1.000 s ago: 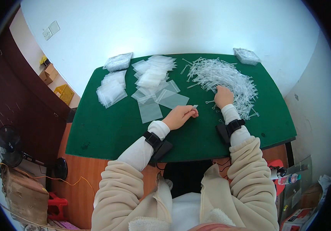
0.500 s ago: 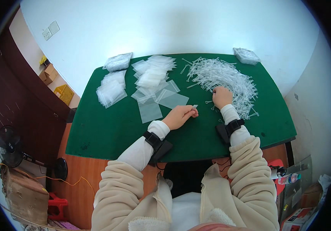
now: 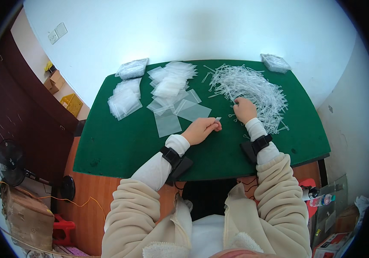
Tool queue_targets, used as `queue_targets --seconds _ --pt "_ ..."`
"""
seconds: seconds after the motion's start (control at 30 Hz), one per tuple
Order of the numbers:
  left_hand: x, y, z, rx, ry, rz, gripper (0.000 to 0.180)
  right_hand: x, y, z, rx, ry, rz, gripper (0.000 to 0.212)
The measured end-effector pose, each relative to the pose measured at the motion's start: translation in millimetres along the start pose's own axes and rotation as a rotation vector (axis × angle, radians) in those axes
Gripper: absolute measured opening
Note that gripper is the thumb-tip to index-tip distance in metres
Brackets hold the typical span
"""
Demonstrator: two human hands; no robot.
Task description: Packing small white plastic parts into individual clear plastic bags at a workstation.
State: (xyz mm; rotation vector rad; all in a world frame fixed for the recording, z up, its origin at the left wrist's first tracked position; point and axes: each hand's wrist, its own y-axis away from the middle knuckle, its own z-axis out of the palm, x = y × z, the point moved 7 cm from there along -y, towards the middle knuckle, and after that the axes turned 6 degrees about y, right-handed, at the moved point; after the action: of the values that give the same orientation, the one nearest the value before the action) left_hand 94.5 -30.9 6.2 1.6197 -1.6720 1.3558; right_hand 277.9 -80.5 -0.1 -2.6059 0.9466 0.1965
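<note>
- We wear a cream jacket (image 3: 128,210) — fleecy edging (image 3: 163,250), zipped front.
- White undersleeves (image 3: 151,171) beneath.
- Black straps (image 3: 171,157) and dark boxes (image 3: 180,170) at our wrists.

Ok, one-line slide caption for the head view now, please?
Left hand pinching a small clear piece, right hand at a heap of clear looped sticks, clear bags on a green table.

Two zip-bag piles (image 3: 124,102), ten and eleven o'clock; two wrapped packs (image 3: 132,69), eleven and two; one looped-stick heap (image 3: 253,86), two; one electric fan (image 3: 10,162), nine.
</note>
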Motion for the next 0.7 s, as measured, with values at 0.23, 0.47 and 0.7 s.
queue_targets --seconds 0.23,0.47,0.7 --pt "-2 -2 -1 0.029 0.063 -0.008 0.019 -2 -6 5 0.080 -0.425 -0.182 0.018" --pt "-13 4 -37 0.437 0.095 -0.047 0.021 -22 3 -12 0.072 -0.779 -0.197 0.013" --pt "-9 8 -48 0.611 0.172 0.059 0.020 -55 21 -1 -0.342 -1.302 -0.253 0.017"
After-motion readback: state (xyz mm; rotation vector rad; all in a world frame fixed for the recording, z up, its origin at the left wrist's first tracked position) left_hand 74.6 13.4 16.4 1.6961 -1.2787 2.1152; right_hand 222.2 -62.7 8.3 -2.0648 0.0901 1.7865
